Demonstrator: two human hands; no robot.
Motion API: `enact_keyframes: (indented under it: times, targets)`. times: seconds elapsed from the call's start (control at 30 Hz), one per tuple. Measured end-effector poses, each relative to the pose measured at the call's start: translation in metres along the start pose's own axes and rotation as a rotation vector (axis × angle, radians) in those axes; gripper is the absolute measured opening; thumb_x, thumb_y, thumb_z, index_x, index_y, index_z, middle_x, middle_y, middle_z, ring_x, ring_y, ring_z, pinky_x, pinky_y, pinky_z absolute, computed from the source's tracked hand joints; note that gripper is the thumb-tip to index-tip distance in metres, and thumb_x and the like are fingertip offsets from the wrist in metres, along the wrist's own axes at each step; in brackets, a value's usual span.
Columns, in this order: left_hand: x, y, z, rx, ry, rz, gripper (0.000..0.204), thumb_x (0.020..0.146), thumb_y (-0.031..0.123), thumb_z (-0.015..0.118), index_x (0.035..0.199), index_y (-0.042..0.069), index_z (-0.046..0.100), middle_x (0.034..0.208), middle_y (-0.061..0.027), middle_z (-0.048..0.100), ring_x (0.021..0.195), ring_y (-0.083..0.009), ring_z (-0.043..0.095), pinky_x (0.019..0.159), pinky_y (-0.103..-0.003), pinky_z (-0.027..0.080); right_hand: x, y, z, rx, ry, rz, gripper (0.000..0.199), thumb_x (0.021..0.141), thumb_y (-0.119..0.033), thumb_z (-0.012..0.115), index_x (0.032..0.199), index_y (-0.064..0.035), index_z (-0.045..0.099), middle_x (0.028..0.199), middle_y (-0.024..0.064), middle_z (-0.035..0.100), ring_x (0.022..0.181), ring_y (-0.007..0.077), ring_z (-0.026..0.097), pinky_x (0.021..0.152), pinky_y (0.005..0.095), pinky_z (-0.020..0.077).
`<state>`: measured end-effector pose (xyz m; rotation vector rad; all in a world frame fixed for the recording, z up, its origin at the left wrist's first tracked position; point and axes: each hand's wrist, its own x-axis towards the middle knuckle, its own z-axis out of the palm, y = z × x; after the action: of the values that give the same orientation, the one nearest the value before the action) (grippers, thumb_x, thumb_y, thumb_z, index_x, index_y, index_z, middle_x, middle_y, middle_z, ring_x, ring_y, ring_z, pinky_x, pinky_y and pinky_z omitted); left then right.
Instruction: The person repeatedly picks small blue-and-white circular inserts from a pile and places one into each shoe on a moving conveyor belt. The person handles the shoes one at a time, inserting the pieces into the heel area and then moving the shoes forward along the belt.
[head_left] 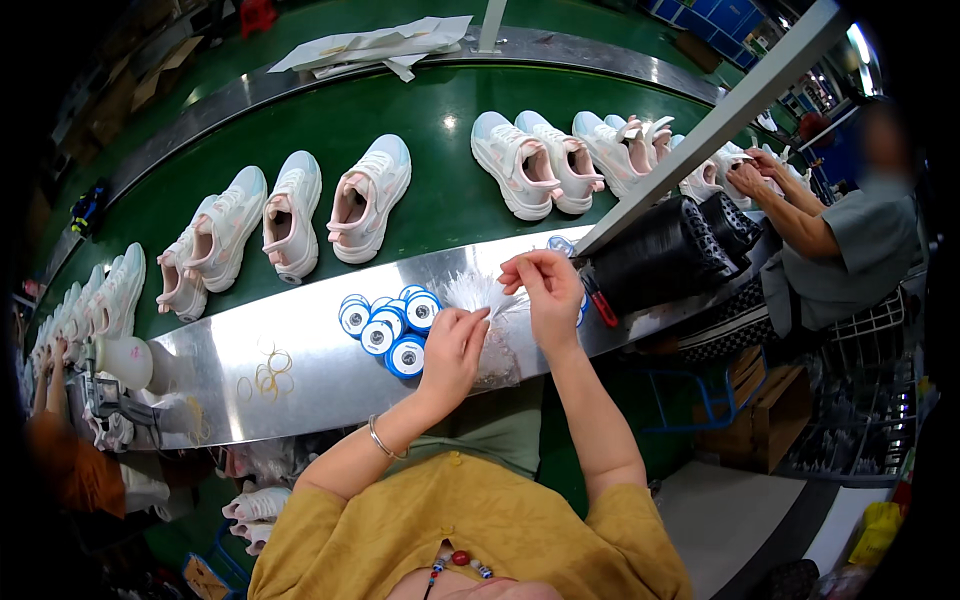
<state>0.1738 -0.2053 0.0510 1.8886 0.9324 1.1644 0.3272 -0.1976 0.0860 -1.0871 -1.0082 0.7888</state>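
Observation:
Over the metal ledge, my left hand (455, 352) is closed, thumb and fingertips pinched together. My right hand (548, 292), slightly higher and to the right, is also in a pinch, its fingertips pointing left. Whatever either hand holds is too fine to make out. Just behind and between them lies a bunch of thin white plastic strands (466, 288), and a clear plastic bag (497, 364) is below. Left of my hands sits a loose pile of round blue-and-white discs (405, 356). Thin tan rubber bands (270, 376) lie farther left on the metal.
White sneakers (370, 200) stand in pairs along the green conveyor belt (430, 190). At right are a slanted metal post (700, 130), a black roll (655, 255) and red-handled scissors (600, 298). A co-worker (850, 240) handles shoes there; another's orange sleeve (75, 460) shows at left.

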Motion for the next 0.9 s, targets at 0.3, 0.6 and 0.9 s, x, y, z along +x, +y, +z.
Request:
enact_keyframes:
  times: [0.3,0.6,0.9]
  targets:
    - [0.02,0.001,-0.009,-0.958,0.09,-0.588,0.021,0.09,0.017,0.061,0.101,0.001,0.067,0.079,0.0004,0.062,0.067,-0.0061,0.048,0.062,-0.02,0.04,-0.037,0.003,0.021,-0.157,-0.16,-0.183,0.008,0.091,-0.003,0.054,0.097,0.0023,0.057,0.09,0.0101,0.063,0.075,0.0135,0.062,0.065,0.0238,0.0517]
    - [0.016,-0.011,-0.031,-0.631,0.022,-0.536,0.015,0.088,0.013,0.06,0.085,0.001,0.067,0.076,0.0008,0.057,0.065,-0.006,0.045,0.06,-0.02,0.038,-0.017,-0.001,0.006,-0.081,-0.162,0.201,0.017,0.091,-0.013,0.054,0.097,0.0,0.064,0.093,0.0026,0.06,0.074,0.0082,0.053,0.063,0.0188,0.0419]
    - [0.021,-0.025,-0.032,-0.458,-0.138,-0.393,0.015,0.088,0.009,0.059,0.09,-0.003,0.068,0.075,-0.0002,0.054,0.07,-0.0068,0.047,0.06,-0.022,0.038,-0.005,0.014,0.032,-0.231,-0.332,0.049,0.006,0.084,-0.004,0.061,0.087,-0.0001,0.064,0.086,0.0021,0.06,0.077,0.0089,0.054,0.064,0.0209,0.0418]
